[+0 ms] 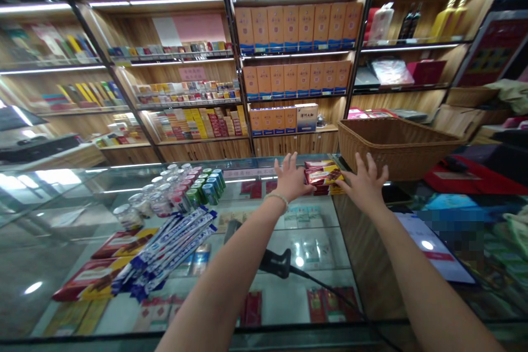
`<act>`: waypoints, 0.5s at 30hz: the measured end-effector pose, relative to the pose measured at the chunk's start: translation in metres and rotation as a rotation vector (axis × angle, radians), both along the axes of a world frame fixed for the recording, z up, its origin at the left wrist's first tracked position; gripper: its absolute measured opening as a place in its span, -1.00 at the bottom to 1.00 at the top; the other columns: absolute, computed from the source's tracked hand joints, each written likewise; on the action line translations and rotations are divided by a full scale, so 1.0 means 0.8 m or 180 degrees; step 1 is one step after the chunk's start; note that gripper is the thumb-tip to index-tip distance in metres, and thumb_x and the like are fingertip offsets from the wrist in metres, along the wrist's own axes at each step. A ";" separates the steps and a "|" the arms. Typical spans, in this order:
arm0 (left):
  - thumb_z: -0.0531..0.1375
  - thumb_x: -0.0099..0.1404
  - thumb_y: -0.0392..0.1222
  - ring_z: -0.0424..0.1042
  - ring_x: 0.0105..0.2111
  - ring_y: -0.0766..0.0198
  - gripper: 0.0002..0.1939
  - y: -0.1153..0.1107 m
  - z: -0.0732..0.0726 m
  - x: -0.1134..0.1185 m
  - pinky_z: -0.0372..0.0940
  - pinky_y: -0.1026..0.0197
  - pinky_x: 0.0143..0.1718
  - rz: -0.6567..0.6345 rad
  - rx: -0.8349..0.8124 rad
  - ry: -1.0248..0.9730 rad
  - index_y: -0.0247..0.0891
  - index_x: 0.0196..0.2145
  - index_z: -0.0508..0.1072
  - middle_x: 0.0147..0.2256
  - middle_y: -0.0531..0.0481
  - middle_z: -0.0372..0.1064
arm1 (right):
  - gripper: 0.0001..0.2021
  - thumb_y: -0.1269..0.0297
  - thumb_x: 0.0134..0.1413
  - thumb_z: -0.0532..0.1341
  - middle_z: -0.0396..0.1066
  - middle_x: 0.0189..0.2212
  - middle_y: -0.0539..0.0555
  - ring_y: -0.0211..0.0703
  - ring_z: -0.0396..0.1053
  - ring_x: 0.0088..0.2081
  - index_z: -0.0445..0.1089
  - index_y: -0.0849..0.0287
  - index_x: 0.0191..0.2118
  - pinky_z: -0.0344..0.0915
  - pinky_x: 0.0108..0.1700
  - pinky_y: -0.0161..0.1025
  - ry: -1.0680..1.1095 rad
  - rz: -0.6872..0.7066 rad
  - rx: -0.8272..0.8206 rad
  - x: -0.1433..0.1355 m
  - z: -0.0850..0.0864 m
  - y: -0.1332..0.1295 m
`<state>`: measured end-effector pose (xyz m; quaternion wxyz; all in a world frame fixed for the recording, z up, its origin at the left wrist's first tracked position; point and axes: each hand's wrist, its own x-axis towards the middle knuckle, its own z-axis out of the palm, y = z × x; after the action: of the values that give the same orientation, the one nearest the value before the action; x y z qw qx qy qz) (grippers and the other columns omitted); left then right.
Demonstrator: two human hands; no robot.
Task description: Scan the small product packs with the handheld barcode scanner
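A small stack of red and yellow chocolate snack packets lies at the far side of the glass counter, between my two hands. My left hand, with a beaded bracelet at the wrist, is at the stack's left end; its fingers are spread and its thumb is near the packets' front edge. On the opposite end, my right hand has its fingers apart and its thumb at the packets' corner. Whether either hand presses on the stack is hard to tell. Below my left forearm lies a black handheld scanner with a cable.
On the counter's left lie blue-and-white stick packets, larger red-yellow packets and rows of small jars and cans. A wicker basket stands at back right, beyond a tablet-like screen. Stocked shelves line the wall.
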<state>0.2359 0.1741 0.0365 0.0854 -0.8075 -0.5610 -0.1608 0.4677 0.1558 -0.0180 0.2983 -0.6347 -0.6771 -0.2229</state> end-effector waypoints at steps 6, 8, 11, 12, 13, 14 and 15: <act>0.42 0.08 0.31 -0.18 0.49 -0.26 -0.32 0.006 -0.009 0.022 -0.32 -0.49 0.43 -0.0082 -0.0095 0.0040 -0.16 0.03 0.59 0.51 -0.25 -0.15 | -0.74 0.05 0.24 0.29 -0.01 0.50 0.20 0.39 -0.21 0.48 0.65 0.03 -0.11 -0.22 0.31 0.63 -0.0092 -0.0035 -0.0126 0.021 -0.010 0.002; 0.41 0.09 0.32 -0.18 0.49 -0.25 -0.33 0.008 -0.012 0.026 -0.31 -0.50 0.43 -0.0076 -0.0126 0.0090 -0.16 0.03 0.59 0.51 -0.26 -0.14 | -0.75 0.06 0.22 0.30 -0.03 0.50 0.18 0.40 -0.21 0.48 0.65 0.03 -0.11 -0.23 0.32 0.64 -0.0113 -0.0040 -0.0134 0.025 -0.013 0.003; 0.39 0.12 0.33 -0.19 0.49 -0.24 -0.34 0.010 -0.017 0.028 -0.33 -0.52 0.42 -0.0074 -0.0215 0.0129 -0.16 0.02 0.60 0.51 -0.28 -0.14 | -0.75 0.07 0.23 0.30 -0.03 0.51 0.19 0.38 -0.22 0.49 0.64 0.04 -0.10 -0.25 0.33 0.64 -0.0162 -0.0026 -0.0156 0.026 -0.017 0.003; 0.38 0.13 0.33 -0.19 0.50 -0.24 -0.35 0.011 -0.019 0.028 -0.34 -0.52 0.42 -0.0085 -0.0235 0.0122 -0.17 0.02 0.60 0.50 -0.29 -0.14 | -0.74 0.07 0.23 0.29 -0.03 0.50 0.20 0.37 -0.23 0.50 0.64 0.04 -0.09 -0.27 0.33 0.64 -0.0189 -0.0013 -0.0178 0.026 -0.017 0.002; 0.38 0.14 0.33 -0.20 0.50 -0.24 -0.35 0.012 -0.021 0.028 -0.35 -0.53 0.41 -0.0104 -0.0250 0.0109 -0.17 0.02 0.60 0.50 -0.29 -0.14 | -0.74 0.08 0.23 0.29 -0.03 0.50 0.22 0.36 -0.24 0.50 0.64 0.05 -0.10 -0.28 0.34 0.64 -0.0217 -0.0002 -0.0202 0.026 -0.017 0.002; 0.37 0.14 0.33 -0.20 0.50 -0.24 -0.35 0.013 -0.022 0.028 -0.36 -0.53 0.41 -0.0121 -0.0263 0.0094 -0.16 0.03 0.59 0.50 -0.30 -0.14 | -0.75 0.08 0.24 0.29 -0.03 0.50 0.22 0.35 -0.25 0.50 0.64 0.06 -0.10 -0.29 0.34 0.63 -0.0243 0.0004 -0.0225 0.025 -0.017 0.001; 0.38 0.14 0.33 -0.20 0.50 -0.24 -0.34 0.013 -0.024 0.028 -0.36 -0.53 0.41 -0.0135 -0.0277 0.0084 -0.16 0.04 0.59 0.50 -0.30 -0.13 | -0.75 0.09 0.24 0.29 -0.02 0.50 0.23 0.34 -0.26 0.51 0.64 0.06 -0.10 -0.29 0.35 0.63 -0.0266 0.0006 -0.0245 0.024 -0.017 0.001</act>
<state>0.2581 0.1847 0.0175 0.0542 -0.8242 -0.5491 -0.1273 0.4872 0.1562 -0.0316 0.2454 -0.6353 -0.6976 -0.2226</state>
